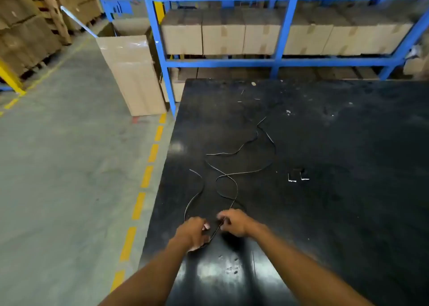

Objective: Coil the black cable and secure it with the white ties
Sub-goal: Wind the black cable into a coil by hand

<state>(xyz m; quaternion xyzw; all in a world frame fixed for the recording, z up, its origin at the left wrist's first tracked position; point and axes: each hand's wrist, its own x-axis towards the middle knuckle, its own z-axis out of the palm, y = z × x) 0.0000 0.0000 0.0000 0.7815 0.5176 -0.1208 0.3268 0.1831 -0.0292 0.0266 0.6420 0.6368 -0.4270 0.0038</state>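
No writing or label can be read anywhere; the cardboard boxes (262,36) lined up on the blue shelving rack (287,26) are plain, taped shut, and their contents are hidden. A tall cardboard carton (134,75) stands on the concrete floor (69,166) beside the rack, its top covered in shiny film. At the near left part of the black table (336,212), both hands work close together. The left hand (193,233) is curled with its fingers closed around the near end of the black cable (236,173), which runs up between the two hands. The right hand (233,221) pinches the same strand just beside it, thumb and fingertips closed on it. From there the cable lies loose on the table in open, crossing loops that wander toward the far side. The two white ties (298,179) lie side by side on the table, well apart to the right of the loops, touched by neither hand.
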